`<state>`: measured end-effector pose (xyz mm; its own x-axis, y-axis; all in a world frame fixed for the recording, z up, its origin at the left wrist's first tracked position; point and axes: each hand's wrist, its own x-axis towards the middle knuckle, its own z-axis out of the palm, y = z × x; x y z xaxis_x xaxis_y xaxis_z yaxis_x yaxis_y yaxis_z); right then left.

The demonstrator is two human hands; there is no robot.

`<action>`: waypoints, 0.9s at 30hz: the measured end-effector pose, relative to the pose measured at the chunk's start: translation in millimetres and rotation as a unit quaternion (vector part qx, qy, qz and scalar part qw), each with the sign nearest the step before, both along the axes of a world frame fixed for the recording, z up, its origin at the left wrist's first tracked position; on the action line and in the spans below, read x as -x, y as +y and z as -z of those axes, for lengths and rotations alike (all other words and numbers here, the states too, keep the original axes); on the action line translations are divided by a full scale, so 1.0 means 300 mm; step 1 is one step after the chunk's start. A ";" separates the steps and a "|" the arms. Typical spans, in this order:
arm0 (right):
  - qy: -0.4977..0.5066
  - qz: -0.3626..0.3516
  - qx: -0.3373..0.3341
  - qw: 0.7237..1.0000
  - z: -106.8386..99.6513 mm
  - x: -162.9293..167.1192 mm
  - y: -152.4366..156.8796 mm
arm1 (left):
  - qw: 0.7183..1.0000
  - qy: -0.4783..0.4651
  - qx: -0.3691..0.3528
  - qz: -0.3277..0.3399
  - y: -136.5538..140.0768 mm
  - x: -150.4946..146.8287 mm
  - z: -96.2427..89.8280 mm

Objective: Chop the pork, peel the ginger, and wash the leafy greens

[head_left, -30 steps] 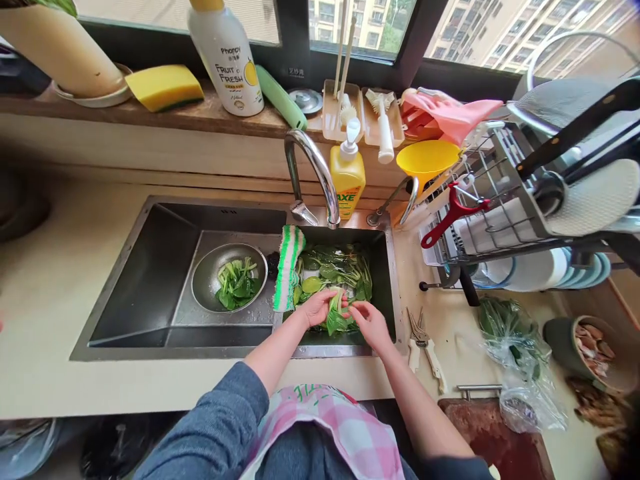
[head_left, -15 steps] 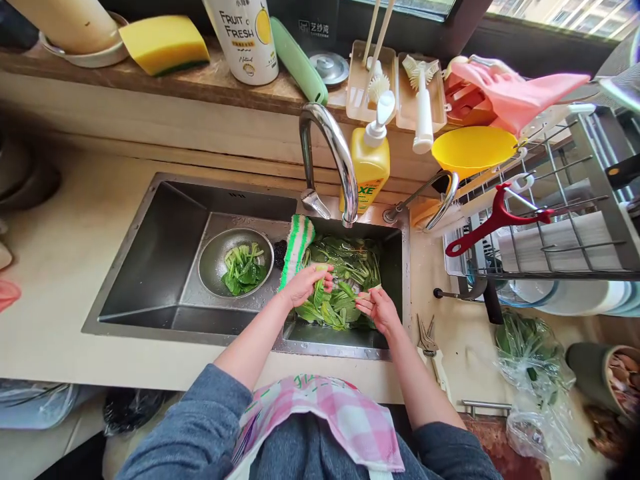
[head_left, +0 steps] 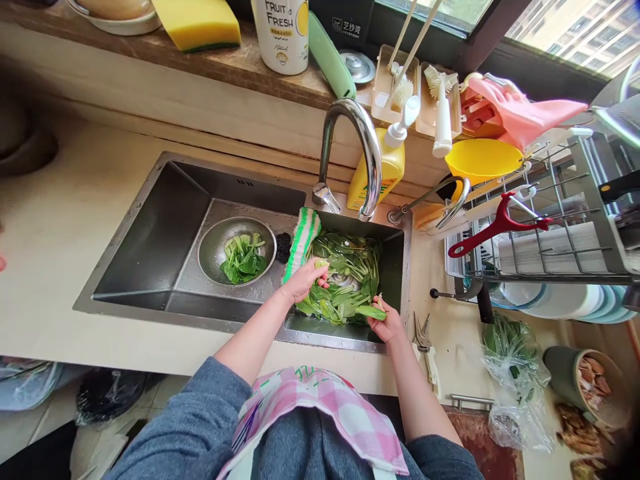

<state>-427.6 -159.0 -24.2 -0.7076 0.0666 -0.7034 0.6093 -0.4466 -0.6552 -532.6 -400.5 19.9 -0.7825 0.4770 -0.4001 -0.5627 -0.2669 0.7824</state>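
Leafy greens (head_left: 345,250) float in water in the right basin of the steel sink (head_left: 400,267). My left hand (head_left: 304,281) is over the left side of that basin, its fingers closed on pale green stalks. At the right side my right hand (head_left: 384,323) grips a green leaf stalk (head_left: 370,311) between thumb and fingers. A metal colander (head_left: 210,251) stands in the left basin with a small heap of greens (head_left: 244,259) in it. Over the divider hangs a green-and-white striped cloth (head_left: 303,241), beside my left hand.
A chrome faucet (head_left: 370,153) arches above the sink, with a yellow soap bottle (head_left: 387,167) behind it. On the right stand a dish rack (head_left: 555,267) with a red peeler (head_left: 493,230), scissors (head_left: 426,347), bagged greens (head_left: 515,353) and a grey-green bin (head_left: 565,367).
My right hand has moved a little right and toward me, with a green leaf stalk now sticking out of it leftward. My left hand stays over the greens. The camera view has shifted.
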 end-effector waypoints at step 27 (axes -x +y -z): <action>0.019 -0.093 -0.180 0.979 0.377 0.328 -0.202 | 0.965 -0.075 0.246 -0.058 0.274 0.019 0.529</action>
